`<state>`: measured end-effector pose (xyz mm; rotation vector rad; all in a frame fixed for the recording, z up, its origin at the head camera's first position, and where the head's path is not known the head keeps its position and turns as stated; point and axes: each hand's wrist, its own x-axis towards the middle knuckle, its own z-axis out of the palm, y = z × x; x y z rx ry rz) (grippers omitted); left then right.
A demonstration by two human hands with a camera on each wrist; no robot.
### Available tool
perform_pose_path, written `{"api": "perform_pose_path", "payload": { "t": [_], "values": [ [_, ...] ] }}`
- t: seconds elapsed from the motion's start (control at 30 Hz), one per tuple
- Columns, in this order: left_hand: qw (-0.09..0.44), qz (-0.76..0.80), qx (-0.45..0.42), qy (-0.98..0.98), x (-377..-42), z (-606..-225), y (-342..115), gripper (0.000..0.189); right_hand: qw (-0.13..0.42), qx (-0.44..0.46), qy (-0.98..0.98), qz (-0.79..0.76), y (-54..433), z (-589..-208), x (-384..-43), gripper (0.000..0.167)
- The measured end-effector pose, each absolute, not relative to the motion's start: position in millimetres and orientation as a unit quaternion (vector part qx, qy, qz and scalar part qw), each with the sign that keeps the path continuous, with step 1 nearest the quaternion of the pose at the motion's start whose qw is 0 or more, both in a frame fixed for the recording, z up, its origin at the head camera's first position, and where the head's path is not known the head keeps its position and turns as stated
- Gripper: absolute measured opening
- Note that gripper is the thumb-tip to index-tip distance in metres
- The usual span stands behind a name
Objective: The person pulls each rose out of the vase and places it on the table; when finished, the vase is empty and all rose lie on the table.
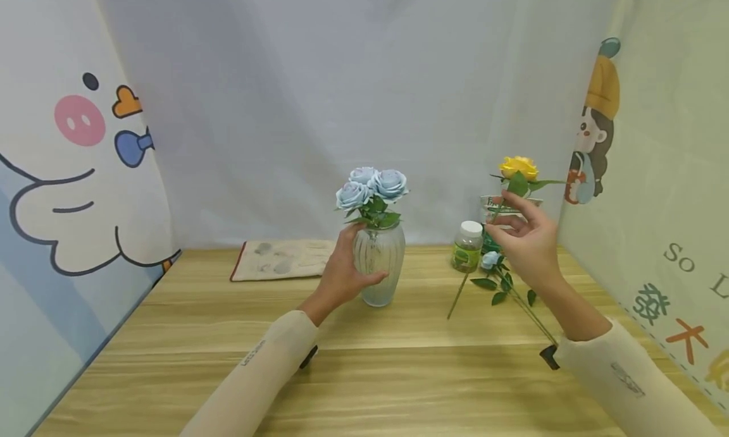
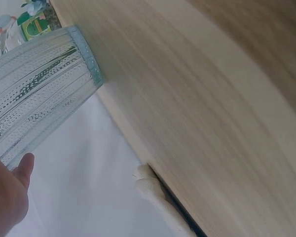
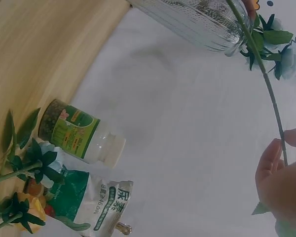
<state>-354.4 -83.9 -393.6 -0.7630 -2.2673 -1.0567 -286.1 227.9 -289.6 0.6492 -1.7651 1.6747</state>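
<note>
Left hand (image 1: 343,264) is steadying vase (image 1: 390,257) near tabletop's (image 1: 398,386) far edge; right hand (image 1: 529,241), seemingly pinching yellow rose (image 1: 519,169), best leading stem-first.

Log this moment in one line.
left hand: grips vase | right hand: pinches yellow rose by stem | vase: three blue roses inside
</note>
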Motion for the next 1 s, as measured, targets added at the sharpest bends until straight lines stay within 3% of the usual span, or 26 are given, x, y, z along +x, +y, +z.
{"api": "perform_pose_path", "payload": {
  "t": [0.2, 0.47, 1.0],
  "values": [
    [0.264, -0.386, -0.286, -0.836, -355, -393, -84, 0.101, 0.249, 0.238, -0.716, 0.607, 239, -300, -286, 0.054],
    [0.267, -0.390, -0.290, -0.832, -355, -394, -84, 0.101, 0.102, 0.170, -0.818, 0.540, 254, -313, -293, 0.062],
    [0.262, -0.396, -0.280, -0.834, -355, -392, -83, 0.100, -0.055, 0.165, -0.846, 0.504, 271, -342, -303, 0.062]
  ]
}}
